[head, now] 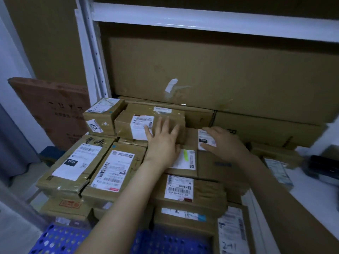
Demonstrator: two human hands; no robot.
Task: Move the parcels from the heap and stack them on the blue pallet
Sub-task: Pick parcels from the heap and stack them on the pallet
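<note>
Several brown cardboard parcels with white shipping labels are stacked on the blue perforated pallet (58, 239) at the bottom of the view. On top of the stack sits a small parcel (128, 123) with a white label. My left hand (163, 142) lies flat against its front face, fingers straight and spread. My right hand (223, 143) hovers just right of it with relaxed fingers over a lower parcel bearing a white and black label (203, 136). A second small parcel (102, 114) marked 1011 stands at the top left of the stack.
A white metal shelf frame (99, 70) rises behind the stack, with large flat cartons (220, 74) leaning in it. A reddish carton (55, 114) leans on the wall at left. A white surface (308, 195) with a dark device (322, 167) lies at right.
</note>
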